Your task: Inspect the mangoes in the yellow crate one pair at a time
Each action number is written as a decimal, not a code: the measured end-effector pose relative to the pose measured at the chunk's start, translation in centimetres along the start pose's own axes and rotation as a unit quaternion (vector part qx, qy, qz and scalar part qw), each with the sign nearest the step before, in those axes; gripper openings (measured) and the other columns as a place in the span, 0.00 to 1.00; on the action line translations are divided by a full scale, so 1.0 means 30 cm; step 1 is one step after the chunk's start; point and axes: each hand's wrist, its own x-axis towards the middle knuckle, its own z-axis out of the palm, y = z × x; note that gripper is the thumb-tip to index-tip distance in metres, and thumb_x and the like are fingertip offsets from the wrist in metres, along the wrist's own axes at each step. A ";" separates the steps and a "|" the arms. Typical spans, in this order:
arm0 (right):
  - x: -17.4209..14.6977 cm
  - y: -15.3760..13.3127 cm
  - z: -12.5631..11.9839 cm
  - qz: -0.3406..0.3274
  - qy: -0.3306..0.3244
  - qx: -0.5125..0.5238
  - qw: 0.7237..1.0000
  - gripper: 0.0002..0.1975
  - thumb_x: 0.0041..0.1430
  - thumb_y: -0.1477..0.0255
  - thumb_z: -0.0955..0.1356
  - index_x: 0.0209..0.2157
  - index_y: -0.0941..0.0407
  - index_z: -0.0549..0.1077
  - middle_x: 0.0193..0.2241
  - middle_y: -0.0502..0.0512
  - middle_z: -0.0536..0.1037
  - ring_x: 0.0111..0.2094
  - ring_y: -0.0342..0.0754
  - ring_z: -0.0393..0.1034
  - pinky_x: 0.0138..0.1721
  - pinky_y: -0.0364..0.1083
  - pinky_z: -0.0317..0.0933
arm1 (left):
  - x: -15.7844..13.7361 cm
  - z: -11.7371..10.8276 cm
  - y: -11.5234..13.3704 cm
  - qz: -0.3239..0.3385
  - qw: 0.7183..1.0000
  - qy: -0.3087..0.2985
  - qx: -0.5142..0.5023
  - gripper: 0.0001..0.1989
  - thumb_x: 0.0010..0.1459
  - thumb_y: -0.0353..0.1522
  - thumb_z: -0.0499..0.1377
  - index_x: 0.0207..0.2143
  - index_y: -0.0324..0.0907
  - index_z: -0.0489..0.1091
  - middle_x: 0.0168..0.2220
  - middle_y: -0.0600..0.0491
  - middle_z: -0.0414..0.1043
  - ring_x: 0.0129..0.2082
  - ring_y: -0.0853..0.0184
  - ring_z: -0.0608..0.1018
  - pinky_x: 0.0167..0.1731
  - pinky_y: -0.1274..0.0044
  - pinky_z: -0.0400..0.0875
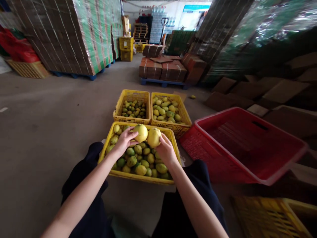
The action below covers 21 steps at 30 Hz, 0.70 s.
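My left hand (pixel 125 141) is closed round a large pale yellow lemon (pixel 140 133). A second yellow lemon (pixel 154 137) sits in the fingers of my right hand (pixel 165 148). The two fruits are side by side, held above a yellow plastic crate (pixel 105 150) between my knees. Green and yellow lemons (pixel 141 170) of several sizes fill that crate. Behind it stand two more yellow crates: the left one (pixel 119 102) holds small greenish fruit (pixel 133 108), the right one (pixel 184 110) larger yellow-green fruit (pixel 170 114).
A red plastic crate (pixel 210 155) stands tilted on my right, beside flattened cardboard (pixel 247 91). Another yellow crate (pixel 269 215) is at the lower right. One lemon (pixel 192 97) lies on the floor. Farther back are a blue pallet of cartons (pixel 163 70) and tall wrapped stacks (pixel 94 36).
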 end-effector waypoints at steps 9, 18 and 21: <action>0.026 0.047 0.001 0.053 -0.002 0.030 0.998 0.31 0.53 0.40 0.66 0.43 0.52 0.77 0.36 0.58 0.83 0.44 0.63 0.79 0.40 0.60 0.75 | 0.008 -0.008 -0.021 -0.036 0.999 -0.013 0.017 0.29 0.42 0.40 0.78 0.44 0.38 0.74 0.41 0.46 0.80 0.44 0.55 0.83 0.41 0.66 0.83; 0.018 0.063 0.019 0.044 0.007 0.051 0.998 0.24 0.53 0.45 0.69 0.40 0.51 0.73 0.38 0.56 0.82 0.46 0.61 0.78 0.38 0.56 0.75 | 0.022 -0.022 -0.023 -0.047 0.997 0.003 0.065 0.35 0.34 0.38 0.80 0.46 0.40 0.76 0.42 0.48 0.82 0.42 0.57 0.83 0.40 0.69 0.83; 0.005 0.043 0.025 0.045 0.004 0.067 0.997 0.22 0.51 0.49 0.71 0.41 0.50 0.72 0.41 0.54 0.82 0.48 0.59 0.77 0.40 0.54 0.75 | 0.020 -0.024 -0.018 -0.051 0.997 0.000 0.061 0.34 0.34 0.36 0.80 0.46 0.40 0.77 0.42 0.48 0.82 0.43 0.57 0.83 0.42 0.68 0.82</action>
